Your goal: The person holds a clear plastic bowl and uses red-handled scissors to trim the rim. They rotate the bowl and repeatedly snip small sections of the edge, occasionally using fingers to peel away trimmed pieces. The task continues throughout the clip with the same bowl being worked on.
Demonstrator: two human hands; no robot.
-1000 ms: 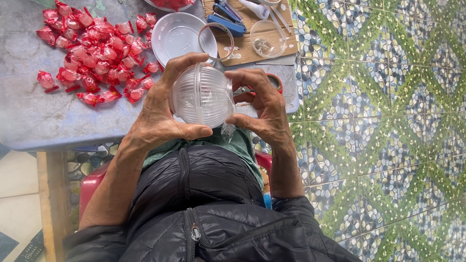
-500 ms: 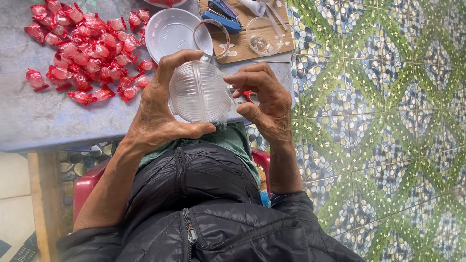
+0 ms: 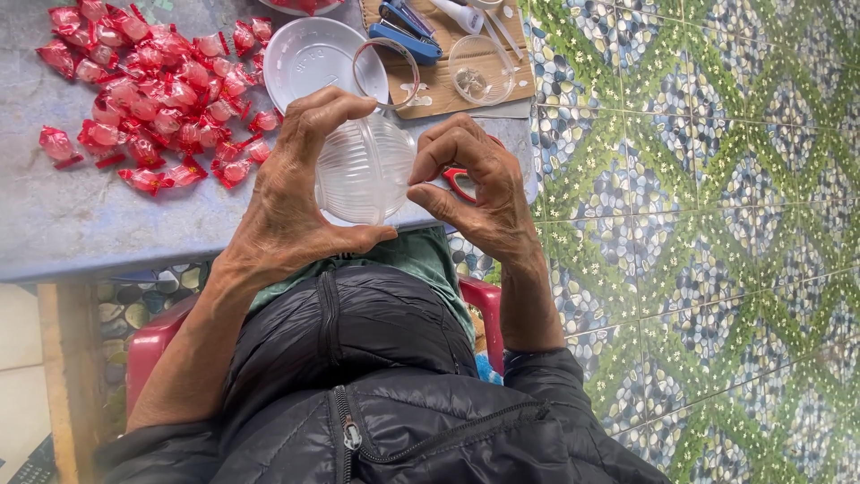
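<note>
Clear ribbed round plastic container [image 3: 363, 170] sits at frame centre, held over the near edge of the grey bench [image 3: 107, 224]. Left hand [image 3: 296, 193] clamps it, fingers arched over the top, thumb under. Right hand [image 3: 479, 193] at 3 o'clock, thumb and fingers curled onto its rim. Red-wrapped candies pile [image 3: 152, 90] at 10 o'clock. White plastic lid [image 3: 313, 58] and blue stapler [image 3: 403, 31] on brown cardboard sheet [image 3: 439, 90] at 12 to 1 o'clock.

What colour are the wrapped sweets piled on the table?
Red, in shiny clear-and-red wrappers, on the grey table; the head view shows them best.
</note>
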